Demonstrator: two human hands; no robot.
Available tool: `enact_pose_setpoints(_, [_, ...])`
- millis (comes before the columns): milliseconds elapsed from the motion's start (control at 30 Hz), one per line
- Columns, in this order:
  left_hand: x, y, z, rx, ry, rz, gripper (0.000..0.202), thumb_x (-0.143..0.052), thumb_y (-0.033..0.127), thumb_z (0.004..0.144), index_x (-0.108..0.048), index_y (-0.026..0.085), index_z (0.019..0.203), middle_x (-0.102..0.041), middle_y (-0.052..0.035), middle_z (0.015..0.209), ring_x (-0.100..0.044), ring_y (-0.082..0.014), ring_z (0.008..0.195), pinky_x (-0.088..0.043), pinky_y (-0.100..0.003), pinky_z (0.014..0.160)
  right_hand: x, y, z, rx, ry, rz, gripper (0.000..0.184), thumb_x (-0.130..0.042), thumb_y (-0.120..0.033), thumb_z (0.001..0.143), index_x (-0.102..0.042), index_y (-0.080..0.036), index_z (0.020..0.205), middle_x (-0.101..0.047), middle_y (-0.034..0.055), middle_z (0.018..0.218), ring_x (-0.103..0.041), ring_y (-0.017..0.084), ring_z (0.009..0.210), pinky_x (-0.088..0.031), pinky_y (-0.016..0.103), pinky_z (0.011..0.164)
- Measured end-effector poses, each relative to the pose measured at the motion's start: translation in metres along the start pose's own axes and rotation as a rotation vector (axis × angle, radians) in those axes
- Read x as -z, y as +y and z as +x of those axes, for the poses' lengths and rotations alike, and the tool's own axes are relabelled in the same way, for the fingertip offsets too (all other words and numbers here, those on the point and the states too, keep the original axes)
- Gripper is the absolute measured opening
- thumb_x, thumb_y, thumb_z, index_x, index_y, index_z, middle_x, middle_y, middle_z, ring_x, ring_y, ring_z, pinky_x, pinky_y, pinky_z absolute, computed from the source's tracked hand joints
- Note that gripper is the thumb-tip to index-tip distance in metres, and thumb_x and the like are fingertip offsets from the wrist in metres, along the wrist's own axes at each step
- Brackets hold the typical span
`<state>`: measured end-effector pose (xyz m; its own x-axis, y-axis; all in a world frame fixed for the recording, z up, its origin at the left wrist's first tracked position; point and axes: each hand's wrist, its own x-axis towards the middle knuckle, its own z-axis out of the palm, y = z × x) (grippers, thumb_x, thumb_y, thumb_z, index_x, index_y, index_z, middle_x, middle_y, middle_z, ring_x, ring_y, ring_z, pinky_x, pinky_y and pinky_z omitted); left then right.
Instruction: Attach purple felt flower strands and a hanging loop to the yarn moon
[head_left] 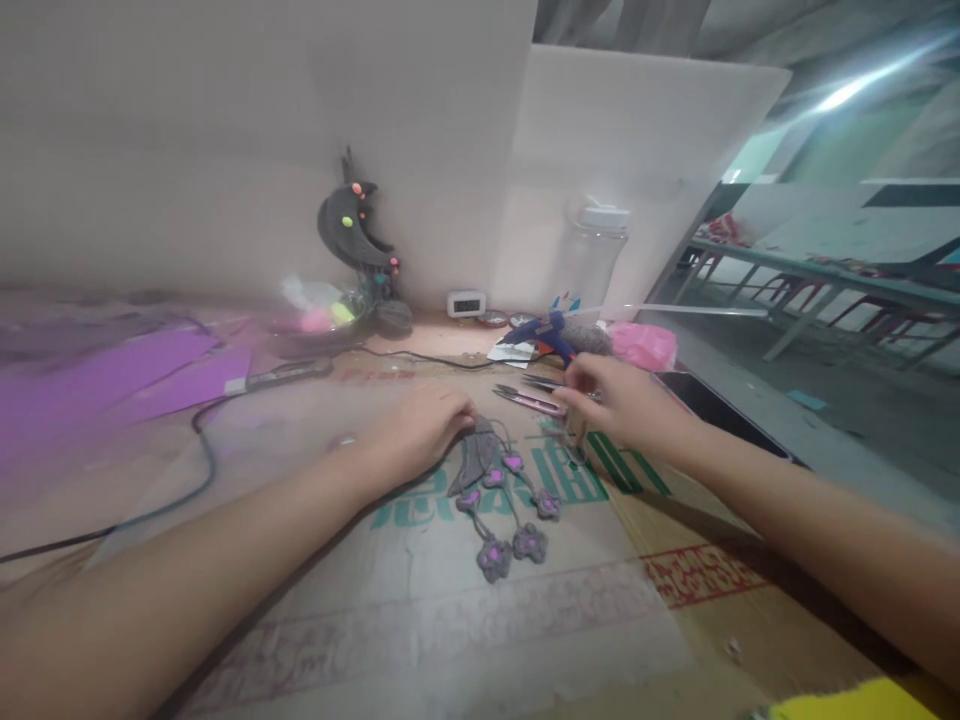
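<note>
My left hand (420,432) is closed, its fingertips pinching the top of a grey felt moon ornament (474,460). The ornament lies on the cardboard, its strings ending in small grey flowers with purple spots. My right hand (611,395) is closed just right of it, thumb and fingers together. A thin, blurred loop-like thing (575,440) shows under those fingers; I cannot make out what it is. Thread snips (529,401) with a pinkish handle lie left of my right fingertips. Beyond that hand is a blue glue gun (536,332) with a long clear stick.
A larger decorated moon (349,230) stands against the back board near a small clock (466,304). A clear bottle (592,260), pink plastic bag (643,345) and dark-screened phone or tablet (724,415) are on the right. Purple sheets (150,375) and a black cable (206,460) lie left.
</note>
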<state>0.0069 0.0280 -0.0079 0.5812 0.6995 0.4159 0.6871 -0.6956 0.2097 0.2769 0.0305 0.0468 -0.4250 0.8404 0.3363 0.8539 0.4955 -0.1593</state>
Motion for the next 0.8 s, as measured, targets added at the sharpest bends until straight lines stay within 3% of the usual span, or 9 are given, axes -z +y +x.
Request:
enact_pose_setpoints(100, [0.0,0.0,0.0,-0.001,0.001,0.005,0.018,-0.047,0.024,0.094,-0.062,0.017,0.089,-0.068,-0.0051,0.091,-0.06,-0.0213,0.088,-0.045,-0.034,0.08,0.003,-0.034,-0.023,0.076,-0.225,0.219,0.022,-0.054,-0.04,0.089,-0.056,-0.019,0.097,-0.064,0.0034,0.086,-0.058,0.017,0.075,-0.041,0.027,0.066])
enact_pose_setpoints(200, [0.0,-0.001,0.0,0.0,-0.001,0.021,0.018,-0.046,0.024,0.094,-0.062,0.017,0.09,-0.068,-0.0053,0.092,-0.06,-0.0213,0.088,-0.045,-0.034,0.081,0.0,-0.052,-0.038,0.113,-0.366,0.214,0.028,-0.06,-0.04,0.085,-0.054,-0.02,0.104,-0.063,0.0027,0.087,-0.057,0.017,0.074,-0.039,0.027,0.063])
enact_pose_setpoints(400, [0.0,0.001,0.002,0.012,-0.032,0.074,0.019,-0.045,0.023,0.095,-0.062,0.016,0.089,-0.068,-0.0069,0.092,-0.061,-0.0216,0.088,-0.046,-0.034,0.081,-0.004,-0.06,-0.055,0.177,-0.44,0.265,0.015,-0.051,-0.017,0.085,-0.051,-0.023,0.099,-0.062,0.0009,0.086,-0.057,0.016,0.076,-0.039,0.026,0.063])
enact_pose_setpoints(567, [0.001,-0.001,0.012,-0.029,-0.117,0.156,0.016,-0.048,0.025,0.092,-0.061,0.017,0.086,-0.067,-0.0063,0.087,-0.061,-0.023,0.086,-0.045,-0.035,0.078,0.007,-0.074,-0.064,0.223,-0.53,0.331,0.013,-0.051,-0.023,0.089,-0.053,-0.026,0.102,-0.065,-0.001,0.088,-0.061,0.015,0.076,-0.041,0.024,0.061])
enact_pose_setpoints(633, [0.002,-0.005,0.017,-0.036,-0.143,0.156,0.014,-0.049,0.026,0.09,-0.061,0.02,0.086,-0.067,-0.0043,0.087,-0.061,-0.0229,0.084,-0.045,-0.035,0.075,0.009,-0.076,-0.064,0.282,-0.484,0.288,0.018,-0.055,-0.034,0.09,-0.054,-0.025,0.106,-0.066,0.0009,0.089,-0.062,0.017,0.077,-0.042,0.025,0.061])
enact_pose_setpoints(700, [0.002,-0.008,0.021,-0.032,-0.16,0.148,0.015,-0.047,0.029,0.091,-0.061,0.022,0.089,-0.068,-0.0028,0.089,-0.062,-0.0226,0.084,-0.044,-0.034,0.072,0.008,-0.072,-0.06,0.363,-0.357,0.197,0.028,-0.056,-0.043,0.09,-0.056,-0.02,0.107,-0.067,0.0051,0.089,-0.062,0.02,0.079,-0.044,0.029,0.065])
enact_pose_setpoints(800, [0.002,-0.01,0.024,-0.043,-0.167,0.163,0.017,-0.047,0.032,0.091,-0.061,0.022,0.091,-0.068,-0.0031,0.09,-0.062,-0.0226,0.085,-0.044,-0.034,0.072,0.0,-0.059,-0.051,0.423,-0.144,0.083,0.03,-0.049,-0.041,0.094,-0.061,-0.015,0.101,-0.066,0.0097,0.088,-0.061,0.023,0.084,-0.046,0.034,0.073])
